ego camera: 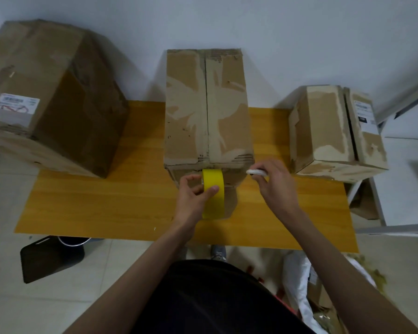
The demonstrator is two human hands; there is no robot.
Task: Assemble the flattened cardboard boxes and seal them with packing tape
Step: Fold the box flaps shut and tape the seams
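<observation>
Three brown cardboard boxes stand assembled on the yellow wooden table (94, 208); the middle box (206, 112), at 12 o'clock, has an untaped seam. The left hand (194, 191) grips the yellow tape roll (213, 196) against its near face, and the right hand (274, 182) pinches a small white object (256, 172), so sealing has only begun.

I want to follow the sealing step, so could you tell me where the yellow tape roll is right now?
In the head view, the yellow tape roll is centre frame, held in the left hand against the near face of the middle box.
</observation>
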